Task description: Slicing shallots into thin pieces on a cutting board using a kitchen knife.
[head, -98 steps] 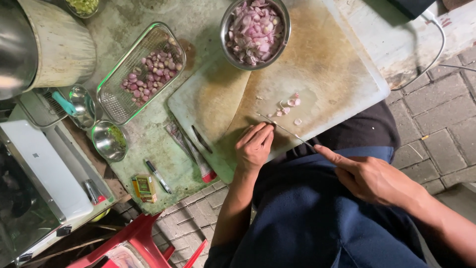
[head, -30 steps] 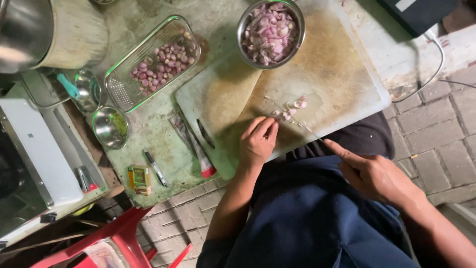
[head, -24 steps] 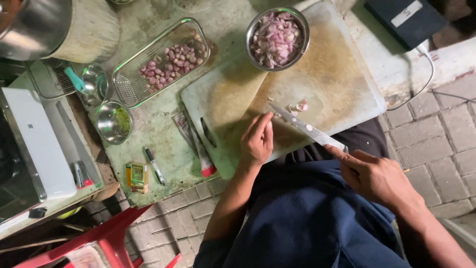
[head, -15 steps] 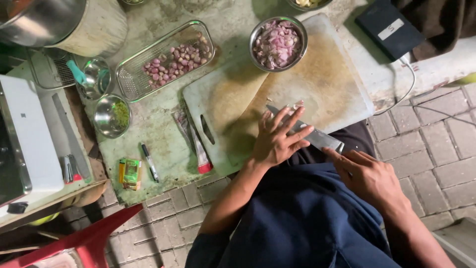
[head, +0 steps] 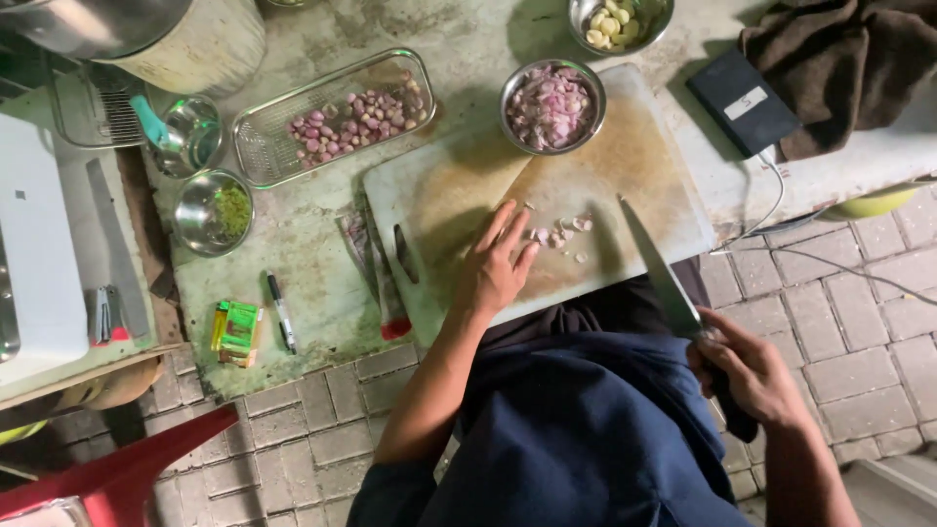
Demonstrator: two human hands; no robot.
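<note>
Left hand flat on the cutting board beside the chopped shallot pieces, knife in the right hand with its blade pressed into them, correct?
Not quite. In the head view the knife, held by the right hand, is lifted clear of the shallot pieces. The left hand does rest on the cutting board beside them.

Dark blue clothing, bare forearms

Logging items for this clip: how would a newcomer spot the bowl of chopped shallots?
Find the white cutting board in the middle of the table. At its far edge sits a round steel bowl of chopped pink shallots. The steel bowl beyond it holds pale garlic cloves, and the wire basket to the left holds whole shallots.
</note>
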